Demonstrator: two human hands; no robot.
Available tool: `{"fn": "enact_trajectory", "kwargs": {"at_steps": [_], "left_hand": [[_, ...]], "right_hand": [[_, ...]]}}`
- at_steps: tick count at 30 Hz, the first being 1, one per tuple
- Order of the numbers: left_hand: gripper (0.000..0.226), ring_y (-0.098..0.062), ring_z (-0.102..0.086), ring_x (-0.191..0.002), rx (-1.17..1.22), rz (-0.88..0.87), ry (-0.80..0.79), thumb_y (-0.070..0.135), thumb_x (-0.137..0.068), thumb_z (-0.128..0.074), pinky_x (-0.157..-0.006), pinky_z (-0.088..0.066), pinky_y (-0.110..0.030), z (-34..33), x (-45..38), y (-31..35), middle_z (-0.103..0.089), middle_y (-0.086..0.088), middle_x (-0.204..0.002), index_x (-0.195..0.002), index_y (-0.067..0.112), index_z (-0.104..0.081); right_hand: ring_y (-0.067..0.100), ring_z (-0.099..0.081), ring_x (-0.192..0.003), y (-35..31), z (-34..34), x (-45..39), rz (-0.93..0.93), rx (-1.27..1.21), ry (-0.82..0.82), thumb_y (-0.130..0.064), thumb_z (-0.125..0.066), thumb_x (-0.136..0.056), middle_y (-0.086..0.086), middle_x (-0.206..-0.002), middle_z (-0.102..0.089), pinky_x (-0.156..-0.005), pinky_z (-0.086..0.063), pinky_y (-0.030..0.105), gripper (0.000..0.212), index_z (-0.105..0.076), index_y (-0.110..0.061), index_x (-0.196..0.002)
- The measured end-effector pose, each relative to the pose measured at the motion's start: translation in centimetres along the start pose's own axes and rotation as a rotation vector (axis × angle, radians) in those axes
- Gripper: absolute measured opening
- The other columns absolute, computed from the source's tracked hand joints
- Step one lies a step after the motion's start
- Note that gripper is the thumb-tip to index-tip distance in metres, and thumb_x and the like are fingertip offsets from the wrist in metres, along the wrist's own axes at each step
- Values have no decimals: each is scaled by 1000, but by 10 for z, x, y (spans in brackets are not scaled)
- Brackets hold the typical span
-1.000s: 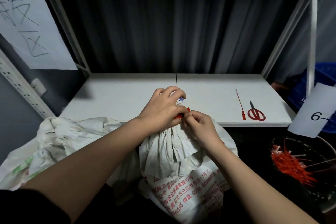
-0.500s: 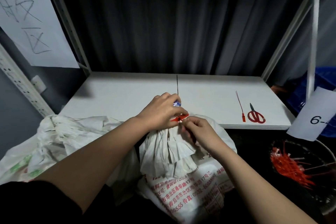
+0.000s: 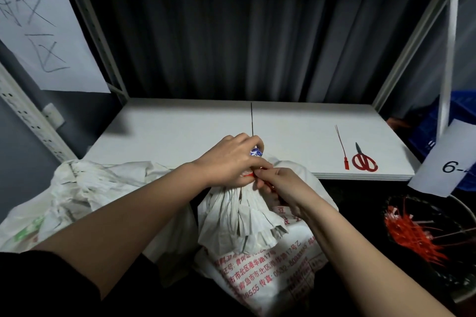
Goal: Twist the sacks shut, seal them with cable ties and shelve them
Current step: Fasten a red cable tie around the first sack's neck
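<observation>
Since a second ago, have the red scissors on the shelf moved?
No. The red scissors lie by the loose red cable tie near the shelf front edge, as before.

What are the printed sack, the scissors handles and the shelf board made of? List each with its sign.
Printed sack: looks like woven plastic, matte white; it creases stiffly and carries red print.
Scissors: handles look like glossy red plastic, with dark, probably metal blades.
Shelf board: a flat matte white panel, perhaps laminated board; its front edge seems layered, but the core cannot be told.

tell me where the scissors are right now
In the head view, the red-handled scissors lie on the white shelf, near its front right corner, beside a spare red cable tie.
</observation>
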State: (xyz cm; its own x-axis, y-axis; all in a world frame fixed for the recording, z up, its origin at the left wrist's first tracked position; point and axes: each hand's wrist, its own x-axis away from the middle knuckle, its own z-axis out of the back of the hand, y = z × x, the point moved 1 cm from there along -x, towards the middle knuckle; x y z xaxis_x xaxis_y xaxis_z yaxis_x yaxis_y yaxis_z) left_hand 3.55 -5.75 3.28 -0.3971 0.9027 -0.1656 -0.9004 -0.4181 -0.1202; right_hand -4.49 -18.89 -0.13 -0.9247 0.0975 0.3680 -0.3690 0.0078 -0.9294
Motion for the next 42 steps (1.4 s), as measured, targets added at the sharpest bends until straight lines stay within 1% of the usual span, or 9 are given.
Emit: {"fn": "enact_trajectory", "kwargs": {"at_steps": [9, 20, 27, 30, 32, 34, 37, 39, 42], "left_hand": [[33, -23, -54, -98, -52, -54, -42, 54, -82, -61, -73, -39, -34, 5, -8, 0, -54, 0, -114, -112, 41, -65], [26, -30, -55, -99, -52, -66, -29, 39, -81, -65, -75, -44, -38, 0, -15, -1, -55, -11, -114, -99, 21, -69], [30, -25, -48, -110, -15, -3, -69, 42, -87, -58, -84, -40, -35, -5, -12, -5, -47, -5, -126, -114, 31, -65], [39, -21, -45, -119, -1, 50, -121, 46, -89, -54, -89, -38, -34, -4, -11, -7, -37, 0, -140, -127, 41, -55], [53, -21, -48, -121, 39, 60, -59, 50, -87, -55, -93, -38, -35, -6, -8, -9, -34, 0, -145, -138, 42, -43], [75, -20, -49, -121, 95, 139, -2, 56, -81, -60, -96, -38, -36, -7, -2, -11, -33, 1, -146, -147, 40, -27], [106, -21, -54, -118, 205, 466, 56, 64, -65, -70, -95, -41, -35, -11, 6, -7, -35, 2, -142, -150, 35, -13], [111, -22, -55, -116, 400, 667, 107, 62, -59, -77, -93, -44, -35, -16, 12, 0, -39, 1, -140, -148, 31, -17], [107, -18, -52, -117, 658, 816, 186, 52, -58, -84, -89, -42, -31, -25, 21, 5, -45, 2, -133, -142, 27, -25]], "right_hand": [[8, -17, -32, 7, -14, 6, 32, -158, 181, -10, -46, -88, -6, -37, -24, -38, -10, 18, 38, -40, -16, -51], [9, -20, -33, 9, -21, 5, 52, -336, 242, -7, -47, -89, -3, -40, -28, -38, -13, 20, 41, -38, -17, -50], [6, -22, -31, 7, -19, 5, 90, -158, 259, -9, -49, -90, -7, -37, -29, -34, -17, 19, 41, -41, -16, -51], [8, -21, -35, 3, -14, 4, 80, -55, 194, -12, -49, -91, -6, -39, -28, -38, -14, 19, 41, -44, -17, -51], [10, -19, -37, 3, -10, 6, 67, -55, 139, -16, -50, -91, -3, -41, -27, -40, -12, 20, 41, -45, -18, -51], [12, -20, -38, 3, -8, 7, 63, -68, 98, -19, -52, -92, -2, -43, -29, -39, -13, 20, 40, -47, -17, -53], [9, -22, -37, 2, -5, 10, 46, -61, 97, -20, -52, -93, -5, -43, -32, -38, -13, 19, 39, -47, -17, -54], [6, -23, -35, 1, -5, 11, 35, -95, 89, -18, -51, -94, -8, -41, -34, -36, -15, 18, 38, -47, -17, -56], [5, -23, -34, 3, -8, 10, 33, -125, 99, -13, -51, -94, -8, -40, -34, -35, -16, 16, 37, -48, -14, -57]]}}
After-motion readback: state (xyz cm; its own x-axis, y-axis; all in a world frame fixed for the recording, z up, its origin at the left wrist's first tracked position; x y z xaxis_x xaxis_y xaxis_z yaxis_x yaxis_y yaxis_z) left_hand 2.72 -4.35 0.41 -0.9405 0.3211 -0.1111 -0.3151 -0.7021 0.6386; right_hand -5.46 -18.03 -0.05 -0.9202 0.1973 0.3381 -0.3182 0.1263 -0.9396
